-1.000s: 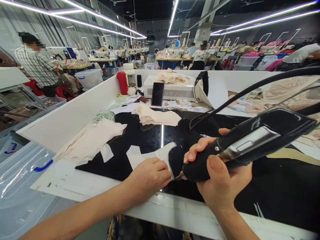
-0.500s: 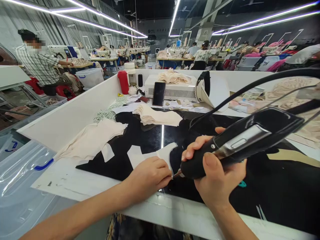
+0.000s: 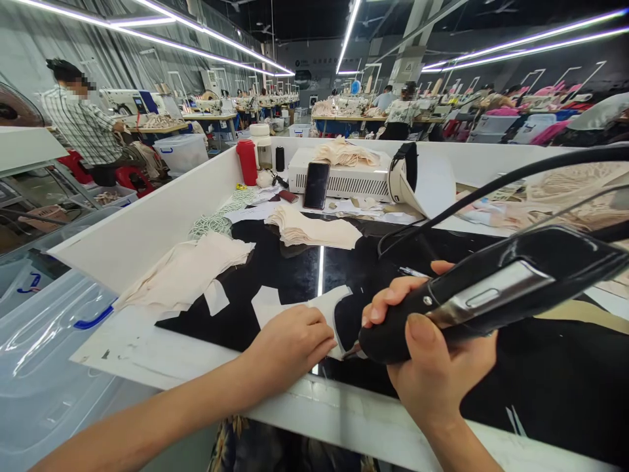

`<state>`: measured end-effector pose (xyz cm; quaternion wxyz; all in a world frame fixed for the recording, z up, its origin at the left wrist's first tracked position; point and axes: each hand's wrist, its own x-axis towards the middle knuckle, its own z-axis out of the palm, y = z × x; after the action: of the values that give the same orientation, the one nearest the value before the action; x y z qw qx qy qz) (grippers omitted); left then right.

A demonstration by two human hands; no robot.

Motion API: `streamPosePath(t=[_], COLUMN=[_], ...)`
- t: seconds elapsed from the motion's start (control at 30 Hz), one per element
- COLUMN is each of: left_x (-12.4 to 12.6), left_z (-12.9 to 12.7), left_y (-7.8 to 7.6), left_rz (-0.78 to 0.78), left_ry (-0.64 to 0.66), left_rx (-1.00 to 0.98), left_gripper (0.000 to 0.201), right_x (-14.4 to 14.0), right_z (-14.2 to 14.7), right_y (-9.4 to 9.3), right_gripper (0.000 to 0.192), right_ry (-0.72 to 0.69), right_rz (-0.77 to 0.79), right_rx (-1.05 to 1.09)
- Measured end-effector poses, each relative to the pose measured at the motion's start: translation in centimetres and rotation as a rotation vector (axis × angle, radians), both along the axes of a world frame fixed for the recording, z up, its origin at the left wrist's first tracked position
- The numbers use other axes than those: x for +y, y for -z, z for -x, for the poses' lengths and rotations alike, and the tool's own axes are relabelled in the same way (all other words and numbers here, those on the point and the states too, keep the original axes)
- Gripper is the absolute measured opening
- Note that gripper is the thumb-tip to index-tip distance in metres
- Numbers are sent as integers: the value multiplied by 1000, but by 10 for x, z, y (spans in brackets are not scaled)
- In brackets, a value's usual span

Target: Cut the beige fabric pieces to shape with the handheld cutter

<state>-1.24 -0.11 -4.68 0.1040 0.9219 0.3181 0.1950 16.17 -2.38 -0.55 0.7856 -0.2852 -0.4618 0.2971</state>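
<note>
One long black handheld tool is stretching across the right half of the view, its long axis running from the upper right, where a black cable is leaving it, down to the lower left, where its narrow tip is pointing at the edge of a pale fabric piece. That piece is lying flat near the front edge of a glossy black worktop, which is reflecting a ceiling light strip and sitting inside a white-walled bench. Around it a wide factory hall is running back under long light strips, with other people sitting at distant tables. On the worktop, cream fabric stacks are lying farther back, a white machine box is standing behind them with a dark phone leaning on it, and a red bottle is standing to the left. The right hand is wrapping closed around the tool's front grip, thumb on top. The left hand is resting palm down, fingers together, pressing the fabric piece just beside the tip.
</note>
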Motion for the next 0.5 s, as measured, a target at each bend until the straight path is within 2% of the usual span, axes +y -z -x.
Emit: streamPosePath(t=[0.13,0.23,0.4,0.5], left_x=[2,3,7,9], left_z=[-4,-4,1,5], left_y=[-2,-2,3,10], left_rz=[19,-29,-64,-55], left_ry=[-52,-40,175,252], left_rx=[4,-60,-128,-127], left_gripper=[16,11,14,18], right_x=[0,0,0,0], right_z=[0,0,1,1], right_y=[-1,-1,-2,-2], right_gripper=[48,48,47,46], right_ry=[9,2,16,22], right_rz=[-2,-5,10,7], right_rx=[7,15,20,14])
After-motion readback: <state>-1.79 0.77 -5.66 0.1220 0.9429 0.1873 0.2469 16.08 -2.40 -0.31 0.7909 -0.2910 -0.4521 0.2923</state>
